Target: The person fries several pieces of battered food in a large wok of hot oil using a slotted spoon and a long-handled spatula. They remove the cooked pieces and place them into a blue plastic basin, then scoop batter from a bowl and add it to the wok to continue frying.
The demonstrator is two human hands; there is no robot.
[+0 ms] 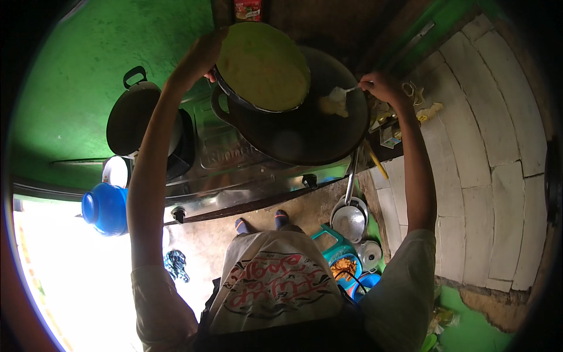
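Note:
My left hand (202,55) grips the left edge of a wide basin (228,92) of pale yellow-green batter (264,66). Tilted towards me, the basin hangs over the left part of a large dark wok (303,141); whether they touch I cannot tell. Between the fingers of my right hand (379,88) is the thin handle of a spoon (338,94), above the wok's right side. A pale lump of batter (333,107) shows just below the spoon's bowl; whether it hangs or lies in the wok is unclear.
The wok stands on a metal gas stove (224,158). Left of it are a dark pan (132,119), a white cup (115,171) and a blue plastic bowl (105,209). A red packet (247,10) stands behind. Lower right, a teal stool (336,242) and bowl of orange-brown food (345,267).

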